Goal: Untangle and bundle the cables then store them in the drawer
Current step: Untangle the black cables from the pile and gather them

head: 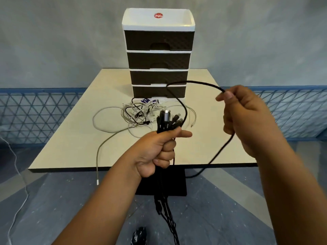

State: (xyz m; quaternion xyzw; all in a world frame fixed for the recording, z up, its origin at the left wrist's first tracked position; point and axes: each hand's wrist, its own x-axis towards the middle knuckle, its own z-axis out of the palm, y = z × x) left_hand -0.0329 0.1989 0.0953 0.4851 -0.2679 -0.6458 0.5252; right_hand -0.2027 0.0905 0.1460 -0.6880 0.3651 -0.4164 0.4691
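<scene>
Left hand [157,149] clenched around a bunch of black cables [167,121], plug ends poking up out of the fist and the long tails dangling down past the surface [70,151] edge toward the floor. Right hand [247,112] curled around one black cable [194,84], pinching it up top between thumb and finger. Loops out in a big arc in front of the drawers, drops back toward the bunch, then trails out the bottom of the right fist and sags below the surface edge.

Still a messy pile of white and grey cables [139,112] sitting mid-surface, right in front of the drawer unit [158,55] (a few black ones mixed in too). One grey cable [99,152] snaking off the near edge and hanging down. Four dark drawers in a white frame, standing at the far side, all looking pushed in. Another thin white cable [17,167] lying on the floor off to the left.
</scene>
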